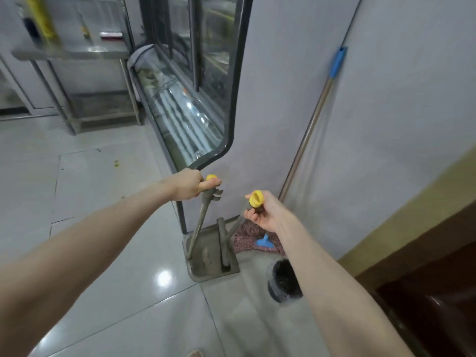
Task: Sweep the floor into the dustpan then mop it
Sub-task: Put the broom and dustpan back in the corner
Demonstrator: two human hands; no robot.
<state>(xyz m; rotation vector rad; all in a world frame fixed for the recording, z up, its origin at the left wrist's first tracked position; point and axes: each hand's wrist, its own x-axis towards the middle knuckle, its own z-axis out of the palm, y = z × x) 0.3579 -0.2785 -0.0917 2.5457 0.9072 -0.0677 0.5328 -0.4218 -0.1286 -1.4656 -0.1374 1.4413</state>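
- Presently, the dark broom head [283,279] is seen nearest, on the floor [128,279] beside the right forearm. It is partly covered by that arm, and its shaft is blurred and hard to trace.
- The dustpan [211,261] is stood on the floor just beside it, at the foot of the wall. Only a faint brownish streak is made out inside, so the amount collected cannot be judged.
- The dustpan handle [202,217] is gripped at its yellow-capped top by the left hand [189,186], fingers curled round it.
- The yellow-capped broom handle [256,199] is held by the right hand [268,215], fingers curled round it just below the cap.
- The mop [316,119] is leant against the wall, untouched, its head on the floor behind the dustpan. Mopping is judged not begun.
- Small specks [116,163] are seen on the far tiles, so sweeping is judged unfinished.
- The steel bench [69,54] beyond is blurred, and the items on it cannot be identified.
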